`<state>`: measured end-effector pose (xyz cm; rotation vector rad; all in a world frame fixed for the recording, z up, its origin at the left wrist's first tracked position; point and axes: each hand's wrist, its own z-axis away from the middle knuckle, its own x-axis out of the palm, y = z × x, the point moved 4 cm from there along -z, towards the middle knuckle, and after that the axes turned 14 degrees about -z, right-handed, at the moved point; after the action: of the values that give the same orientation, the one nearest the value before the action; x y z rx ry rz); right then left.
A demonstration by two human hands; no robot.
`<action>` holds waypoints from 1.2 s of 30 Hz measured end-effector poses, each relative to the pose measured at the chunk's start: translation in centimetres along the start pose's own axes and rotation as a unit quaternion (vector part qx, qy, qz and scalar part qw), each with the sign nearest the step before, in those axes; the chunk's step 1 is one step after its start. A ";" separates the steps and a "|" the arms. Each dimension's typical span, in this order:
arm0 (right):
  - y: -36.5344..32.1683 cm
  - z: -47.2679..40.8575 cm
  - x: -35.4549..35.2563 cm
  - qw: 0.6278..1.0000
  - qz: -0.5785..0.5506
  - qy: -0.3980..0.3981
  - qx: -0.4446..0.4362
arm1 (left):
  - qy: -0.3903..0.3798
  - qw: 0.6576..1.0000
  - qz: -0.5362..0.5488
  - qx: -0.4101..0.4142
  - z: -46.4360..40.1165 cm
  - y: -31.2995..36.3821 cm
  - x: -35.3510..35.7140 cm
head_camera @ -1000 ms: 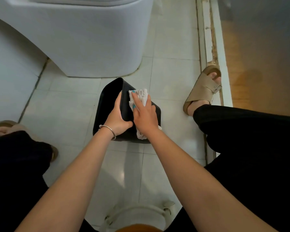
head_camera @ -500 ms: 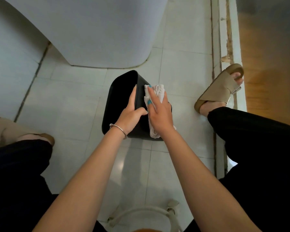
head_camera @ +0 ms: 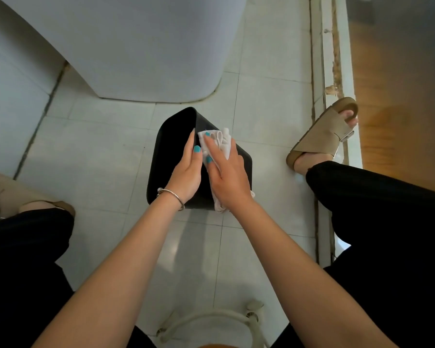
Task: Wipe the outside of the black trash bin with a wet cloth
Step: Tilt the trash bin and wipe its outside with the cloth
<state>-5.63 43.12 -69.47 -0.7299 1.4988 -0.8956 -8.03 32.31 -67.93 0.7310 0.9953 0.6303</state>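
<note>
The black trash bin (head_camera: 244,160) lies tipped on the tiled floor, its opening turned to the left. My left hand (head_camera: 186,177) grips the bin's rim, fingers inside the opening and thumb on the outer wall. A white cloth (head_camera: 224,140) lies bunched on the bin's upper outside face. My right hand (head_camera: 229,179) presses flat on that cloth with straight, spread fingers. A tail of the cloth hangs below the wrist at the bin's near end.
The white toilet base (head_camera: 148,46) stands just beyond the bin. A raised door threshold (head_camera: 337,71) runs along the right. My sandalled feet (head_camera: 324,136) (head_camera: 0,194) flank the bin. A white round object (head_camera: 211,322) sits on the floor below my arms.
The view has drifted, so the bin sits a little lower and more central. Both hands keep the same hold; the cloth hand has barely shifted on the bin.
</note>
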 end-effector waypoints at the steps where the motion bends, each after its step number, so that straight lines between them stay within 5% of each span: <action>1: 0.5 0.0 -0.1 1.000 0.003 0.006 0.010 | 0.003 1.000 0.005 0.001 0.0 0.0 -0.1; 7: 5.5 -0.1 -1.3 0.975 -0.022 0.025 0.222 | 0.029 1.000 -0.004 -0.006 0.6 -0.4 -0.1; 17: 1.1 2.6 0.3 0.997 0.029 0.005 0.074 | 0.020 0.999 -0.042 0.026 -0.3 -0.8 -0.4; 21: 2.0 2.4 0.4 0.995 0.019 0.023 0.094 | 0.020 0.998 -0.040 0.035 -0.2 -1.0 -0.7; 25: 5.8 1.5 -0.5 0.975 -0.012 0.050 0.214 | 0.023 0.999 -0.026 0.021 0.3 -1.2 -1.3; 28: 7.5 1.3 -0.9 0.959 -0.022 0.054 0.279 | -0.023 0.999 -0.024 0.027 0.6 -0.6 -1.0; 36: 7.4 1.4 -1.4 0.962 -0.017 0.033 0.270 | -0.165 0.985 -0.040 0.040 1.5 -1.5 -1.5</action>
<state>-3.76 47.90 -75.13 -0.3256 1.2157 -1.2953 -7.05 29.90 -67.86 0.8308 0.7411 0.3844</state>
